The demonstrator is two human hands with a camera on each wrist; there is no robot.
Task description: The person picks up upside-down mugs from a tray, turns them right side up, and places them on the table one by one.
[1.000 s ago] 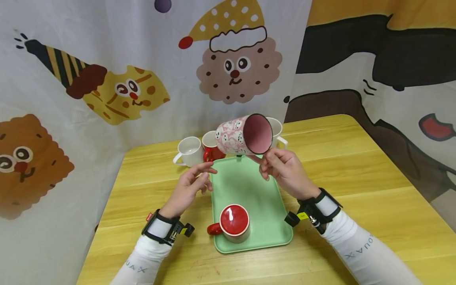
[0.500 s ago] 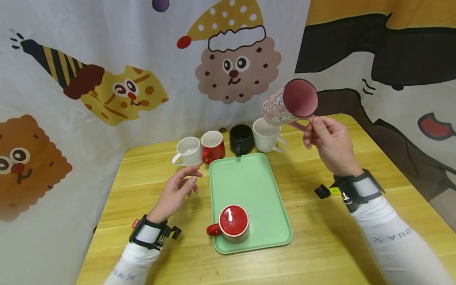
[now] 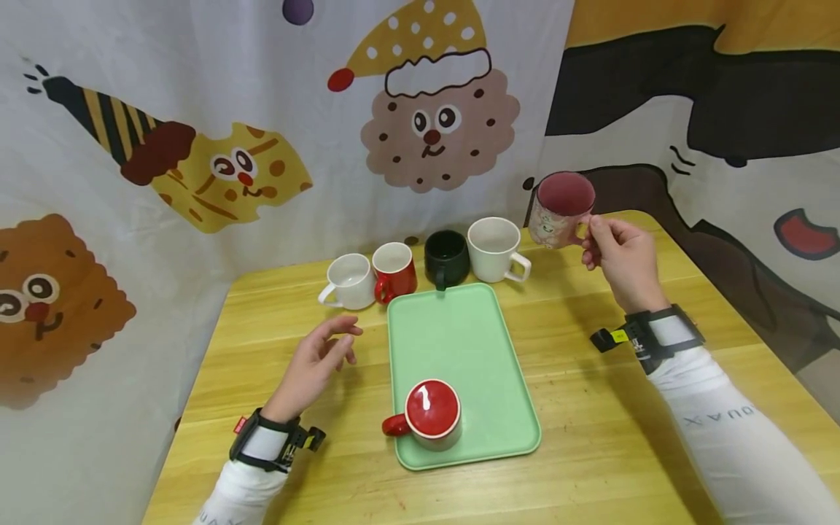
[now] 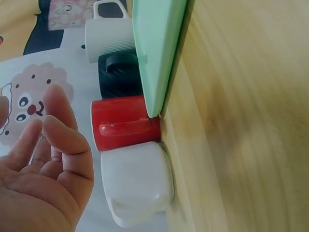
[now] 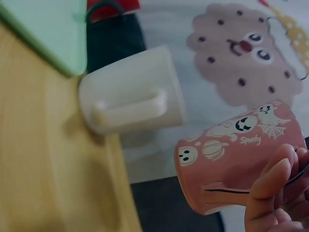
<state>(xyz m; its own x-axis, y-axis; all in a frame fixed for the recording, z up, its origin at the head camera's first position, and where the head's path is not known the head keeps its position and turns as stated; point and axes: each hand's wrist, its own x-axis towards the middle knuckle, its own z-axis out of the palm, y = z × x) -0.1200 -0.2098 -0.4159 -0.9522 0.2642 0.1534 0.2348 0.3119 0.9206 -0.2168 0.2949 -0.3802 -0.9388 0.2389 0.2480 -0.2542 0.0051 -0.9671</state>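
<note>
By its handle, my right hand (image 3: 620,262) holds a pink mug (image 3: 554,227) with ghost and pumpkin drawings. The mug is nearly upright, above the table's back right edge; the right wrist view shows the pink mug (image 5: 236,159) apart from the white mug (image 5: 133,94). Nothing is in my left hand (image 3: 315,364), which hovers left of the green tray (image 3: 462,343) with fingers loosely bent. On the tray's front left stands an upside-down mug (image 3: 433,413), its red base up and its red handle pointing left.
Behind the tray, a row of mugs stands along the table's back edge: a white cup (image 3: 351,282), a red mug (image 3: 395,272), a black mug (image 3: 447,259) and a ribbed white mug (image 3: 494,249). A cartoon-printed curtain (image 3: 262,73) hangs right behind them.
My right hand has carried the pink mug from over the tray to the right and turned it from lying sideways to nearly upright. My left hand has drawn back left, toward me.
</note>
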